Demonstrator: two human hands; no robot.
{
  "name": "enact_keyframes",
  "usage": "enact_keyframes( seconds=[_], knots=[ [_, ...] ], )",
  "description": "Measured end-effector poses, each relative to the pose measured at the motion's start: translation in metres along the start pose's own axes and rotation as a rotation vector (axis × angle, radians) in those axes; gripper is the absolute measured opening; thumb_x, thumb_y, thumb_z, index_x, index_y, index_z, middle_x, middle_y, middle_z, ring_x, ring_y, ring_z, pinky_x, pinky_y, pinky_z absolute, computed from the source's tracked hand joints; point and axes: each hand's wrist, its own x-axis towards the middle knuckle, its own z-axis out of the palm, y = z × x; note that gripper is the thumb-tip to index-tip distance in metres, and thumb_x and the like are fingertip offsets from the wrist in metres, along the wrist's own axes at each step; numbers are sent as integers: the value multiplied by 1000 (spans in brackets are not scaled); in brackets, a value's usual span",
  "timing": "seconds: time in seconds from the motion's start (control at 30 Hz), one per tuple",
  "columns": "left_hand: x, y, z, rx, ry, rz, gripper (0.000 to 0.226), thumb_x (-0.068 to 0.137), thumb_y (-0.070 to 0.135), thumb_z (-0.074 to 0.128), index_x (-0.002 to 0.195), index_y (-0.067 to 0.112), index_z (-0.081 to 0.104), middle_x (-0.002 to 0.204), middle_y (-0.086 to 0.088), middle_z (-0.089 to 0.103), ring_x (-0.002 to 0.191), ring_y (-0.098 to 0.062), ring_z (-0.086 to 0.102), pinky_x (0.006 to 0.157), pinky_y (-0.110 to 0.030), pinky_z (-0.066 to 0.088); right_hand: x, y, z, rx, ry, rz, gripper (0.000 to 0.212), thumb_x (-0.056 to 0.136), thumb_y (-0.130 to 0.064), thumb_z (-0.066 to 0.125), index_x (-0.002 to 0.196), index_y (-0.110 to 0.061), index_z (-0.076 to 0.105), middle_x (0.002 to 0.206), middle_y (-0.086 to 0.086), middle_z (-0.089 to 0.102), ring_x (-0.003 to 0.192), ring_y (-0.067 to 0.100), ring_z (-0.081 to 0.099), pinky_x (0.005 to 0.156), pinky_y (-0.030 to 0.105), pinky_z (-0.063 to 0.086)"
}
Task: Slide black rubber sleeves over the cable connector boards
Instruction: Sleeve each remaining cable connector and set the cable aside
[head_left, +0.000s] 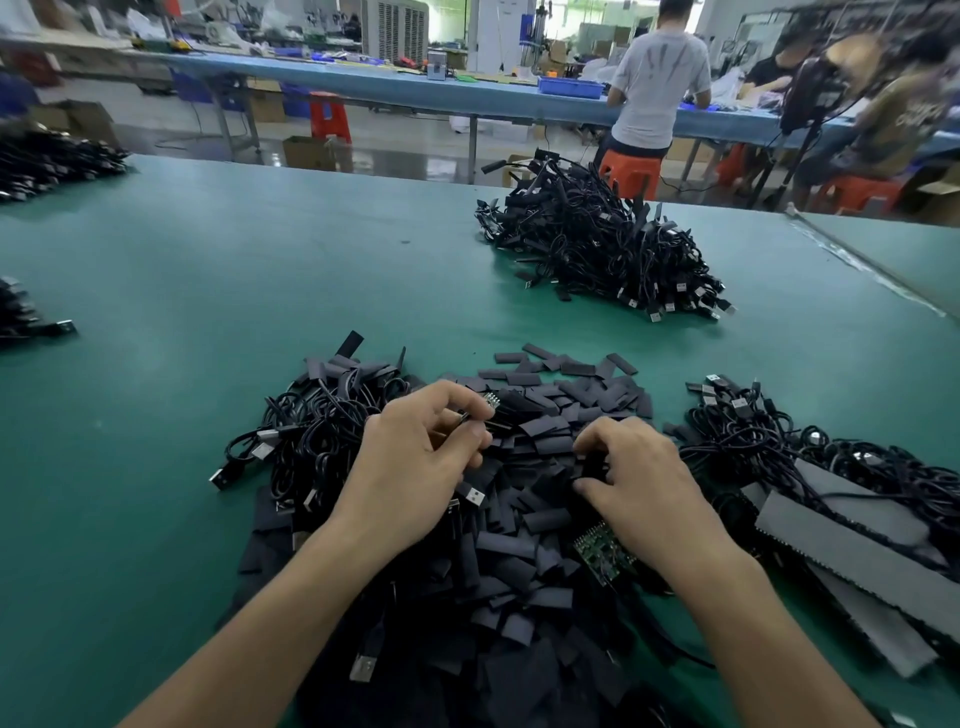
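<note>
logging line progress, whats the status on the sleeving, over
Left hand pinches cable end, pins showing. Right hand digs in sleeve pile, grip unclear. Nothing in the way.

Head camera looks forward and down, close over the green table (208, 312).

Right hand (634, 480) grip hidden among sleeves (524, 519), seated workers (904, 119) blurred

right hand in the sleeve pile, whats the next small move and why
Probably lift that one sleeve clear and carry it to the left hand. The right hand seems to pinch it in its fingers within the pile, while the left hand grips a cable whose bare board points toward the pile, unsleeved.
</note>
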Motion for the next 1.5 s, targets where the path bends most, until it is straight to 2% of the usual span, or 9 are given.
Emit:
enact_keyframes(
  seconds=[0.17, 0.23, 0.3, 0.4, 0.67, 0.77, 0.9, 1.07, 1.5],
  knots=[
    [-2, 7, 2, 35, 1, 24, 20, 90, 16, 69, 87, 34, 75, 74, 7, 72, 69, -16, 70, 66, -37, 61, 1, -3, -11, 306, 129, -45, 16, 83, -16, 77, 85, -29, 70, 73, -15, 65, 74, -3, 62, 65, 7, 46],
    [-5, 11, 3, 17, -32, 48, 7, 85, 34, 70, 91, 36, 74, 73, 3, 71, 68, -23, 70, 68, -44, 60, -1, -11, -17, 573, 78, -59, 15, 82, -17, 80, 76, -29, 73, 72, -12, 71, 67, 1, 67, 65, 14, 53],
    [-7, 16, 3, 7, -71, 74, 20, 80, 51, 66, 91, 36, 73, 73, -2, 71, 67, -27, 68, 67, -47, 58, -2, -22, -23, 815, -1, -96, 13, 79, -16, 81, 79, -27, 75, 73, -3, 74, 65, 11, 69, 64, 21, 55],
    [-8, 20, 5, -14, -118, 102, 25, 80, 54, 64, 84, 31, 71, 71, -4, 70, 67, -30, 64, 65, -49, 55, -4, -30, -24, 976, -17, -137, 10, 75, -17, 82, 80, -21, 75, 75, 4, 74, 66, 14, 69, 63, 19, 53],
    [-4, 16, 5, -142, -117, 8, 17, 93, 18, 69, 77, 17, 74, 67, -8, 72, 59, -12, 63, 57, -24, 50, -10, -35, -20, 711, 54, -265, 33, 74, -16, 86, 102, -29, 76, 92, -12, 75, 85, 7, 71, 75, 25, 57],
    [-4, 16, 6, -191, -122, -22, 17, 91, 19, 69, 76, 15, 75, 68, -8, 73, 58, -10, 63, 57, -19, 49, -12, -38, -20, 672, 126, -290, 33, 73, -19, 86, 102, -31, 76, 93, -16, 73, 87, 5, 70, 75, 26, 57],
    [-3, 14, 6, -194, -147, -29, 15, 90, 21, 67, 78, 19, 76, 69, -4, 73, 60, -9, 65, 58, -17, 49, -11, -36, -22, 637, 157, -298, 31, 73, -20, 85, 97, -35, 75, 90, -18, 73, 84, 5, 69, 74, 25, 56],
    [-3, 14, 7, -198, -128, -49, 15, 85, 30, 65, 78, 22, 75, 68, -4, 74, 60, -9, 65, 58, -17, 49, -11, -36, -22, 556, 188, -360, 28, 75, -18, 83, 102, -25, 77, 92, -16, 72, 87, 1, 68, 78, 19, 54],
    [-4, 16, 7, -180, -130, -34, 23, 94, 15, 66, 74, 18, 76, 65, -1, 73, 57, -7, 63, 57, -16, 49, -8, -33, -18, 513, 200, -412, 28, 74, -13, 85, 100, -22, 79, 90, -13, 73, 86, 3, 69, 77, 25, 56]
  ],
)
